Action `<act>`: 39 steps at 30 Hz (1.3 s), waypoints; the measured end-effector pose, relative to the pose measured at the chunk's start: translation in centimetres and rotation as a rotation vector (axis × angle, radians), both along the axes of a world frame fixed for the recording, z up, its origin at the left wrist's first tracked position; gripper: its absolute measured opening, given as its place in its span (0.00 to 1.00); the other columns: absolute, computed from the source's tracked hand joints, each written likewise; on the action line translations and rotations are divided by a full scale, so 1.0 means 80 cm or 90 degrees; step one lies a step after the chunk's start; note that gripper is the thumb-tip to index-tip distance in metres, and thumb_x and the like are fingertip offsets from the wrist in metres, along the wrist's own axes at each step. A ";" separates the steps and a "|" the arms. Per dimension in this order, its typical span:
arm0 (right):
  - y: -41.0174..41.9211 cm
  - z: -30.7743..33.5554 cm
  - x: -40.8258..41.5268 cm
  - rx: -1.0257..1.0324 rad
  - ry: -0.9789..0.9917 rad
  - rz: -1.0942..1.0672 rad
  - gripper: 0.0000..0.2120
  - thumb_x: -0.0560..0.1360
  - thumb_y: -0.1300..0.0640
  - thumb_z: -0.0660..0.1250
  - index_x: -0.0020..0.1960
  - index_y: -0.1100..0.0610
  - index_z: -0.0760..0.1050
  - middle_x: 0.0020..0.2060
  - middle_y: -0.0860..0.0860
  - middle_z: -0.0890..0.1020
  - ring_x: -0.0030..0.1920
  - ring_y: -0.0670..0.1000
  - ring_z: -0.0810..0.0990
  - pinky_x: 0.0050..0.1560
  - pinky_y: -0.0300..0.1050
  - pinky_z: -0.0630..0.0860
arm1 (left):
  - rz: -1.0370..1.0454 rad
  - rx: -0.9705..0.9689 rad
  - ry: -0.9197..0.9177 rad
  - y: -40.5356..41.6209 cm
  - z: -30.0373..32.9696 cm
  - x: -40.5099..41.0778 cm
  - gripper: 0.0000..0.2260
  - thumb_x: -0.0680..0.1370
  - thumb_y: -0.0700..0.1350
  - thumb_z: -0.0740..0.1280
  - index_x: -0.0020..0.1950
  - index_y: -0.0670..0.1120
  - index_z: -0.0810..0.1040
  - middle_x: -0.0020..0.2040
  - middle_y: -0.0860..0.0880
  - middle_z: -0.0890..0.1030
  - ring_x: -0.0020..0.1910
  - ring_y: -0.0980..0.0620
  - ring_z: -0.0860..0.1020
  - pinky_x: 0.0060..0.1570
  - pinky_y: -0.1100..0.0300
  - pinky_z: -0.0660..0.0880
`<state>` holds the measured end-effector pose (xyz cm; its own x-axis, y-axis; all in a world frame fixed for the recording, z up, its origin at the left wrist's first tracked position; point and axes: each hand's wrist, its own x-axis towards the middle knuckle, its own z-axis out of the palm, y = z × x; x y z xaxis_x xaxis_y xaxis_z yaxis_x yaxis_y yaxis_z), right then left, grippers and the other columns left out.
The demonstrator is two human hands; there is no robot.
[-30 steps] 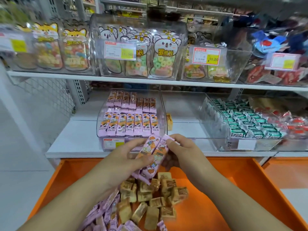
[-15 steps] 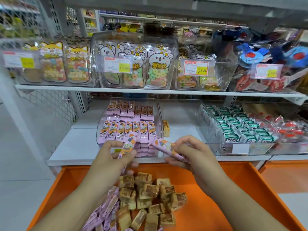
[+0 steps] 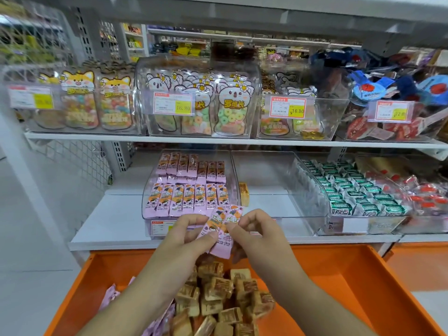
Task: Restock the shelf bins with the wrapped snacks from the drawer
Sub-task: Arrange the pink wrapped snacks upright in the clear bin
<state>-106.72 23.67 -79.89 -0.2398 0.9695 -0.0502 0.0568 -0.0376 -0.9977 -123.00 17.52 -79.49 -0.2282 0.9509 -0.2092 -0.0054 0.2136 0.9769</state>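
Observation:
My left hand (image 3: 186,241) and my right hand (image 3: 260,235) pinch a pair of pink wrapped snacks (image 3: 221,226) side by side, just in front of the clear bin of pink snacks (image 3: 150,190) on the lower shelf. That bin holds rows of the same pink packets. Below my hands the orange drawer (image 3: 358,287) holds a heap of brown wrapped snacks (image 3: 218,294) and more pink packets (image 3: 110,295) at its left.
Right of the pink bin stands a clear bin (image 3: 271,183) with one brown snack (image 3: 243,194) at its left wall, then a bin of green-white packets (image 3: 351,192). The upper shelf (image 3: 72,136) carries bins of candy pouches with price tags.
My hands, apart half a second ago with one pink packet each, have come together so the two packets lie side by side. The view has tilted up slightly.

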 end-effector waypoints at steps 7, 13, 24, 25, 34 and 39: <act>-0.005 0.003 -0.009 -0.012 -0.057 0.019 0.10 0.79 0.50 0.74 0.55 0.53 0.75 0.37 0.49 0.85 0.35 0.48 0.83 0.40 0.44 0.77 | 0.015 0.000 0.044 -0.001 0.005 -0.016 0.21 0.64 0.58 0.76 0.56 0.68 0.81 0.58 0.63 0.82 0.60 0.55 0.82 0.67 0.47 0.76; 0.000 0.005 -0.010 0.011 -0.042 0.092 0.15 0.76 0.57 0.77 0.59 0.48 0.77 0.56 0.47 0.83 0.49 0.45 0.85 0.47 0.37 0.78 | 0.027 -0.006 0.018 0.002 -0.002 -0.032 0.11 0.79 0.40 0.74 0.59 0.53 0.83 0.58 0.49 0.86 0.54 0.51 0.86 0.61 0.50 0.81; -0.003 -0.001 -0.021 0.008 -0.006 0.047 0.16 0.76 0.53 0.76 0.61 0.40 0.80 0.57 0.39 0.83 0.51 0.44 0.86 0.56 0.45 0.80 | 0.067 0.054 0.006 -0.004 0.006 -0.025 0.08 0.81 0.48 0.72 0.57 0.61 0.84 0.56 0.62 0.84 0.50 0.63 0.84 0.60 0.55 0.79; -0.004 -0.001 -0.021 0.008 -0.003 0.055 0.18 0.75 0.54 0.77 0.62 0.41 0.79 0.57 0.39 0.83 0.51 0.41 0.85 0.55 0.40 0.78 | 0.070 0.053 0.024 -0.004 0.006 -0.026 0.08 0.80 0.49 0.72 0.57 0.62 0.84 0.54 0.64 0.84 0.51 0.62 0.84 0.60 0.56 0.79; 0.005 0.003 -0.017 0.042 -0.046 0.080 0.23 0.75 0.57 0.78 0.65 0.39 0.76 0.46 0.29 0.83 0.53 0.48 0.87 0.61 0.51 0.80 | -0.012 0.056 0.104 0.000 0.012 -0.043 0.20 0.78 0.45 0.75 0.62 0.68 0.80 0.59 0.62 0.80 0.54 0.71 0.80 0.61 0.61 0.76; 0.031 0.009 -0.022 0.082 -0.075 0.079 0.24 0.77 0.64 0.75 0.66 0.42 0.77 0.61 0.43 0.78 0.49 0.46 0.86 0.44 0.37 0.80 | -0.073 0.092 0.252 0.025 0.015 -0.058 0.25 0.76 0.48 0.78 0.67 0.70 0.76 0.63 0.59 0.79 0.58 0.65 0.81 0.62 0.61 0.78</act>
<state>-108.47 26.15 -79.21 -0.3582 0.9329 0.0370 0.1696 0.1040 -0.9800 -127.61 19.53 -78.26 -0.1547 0.9879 0.0103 0.3917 0.0517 0.9187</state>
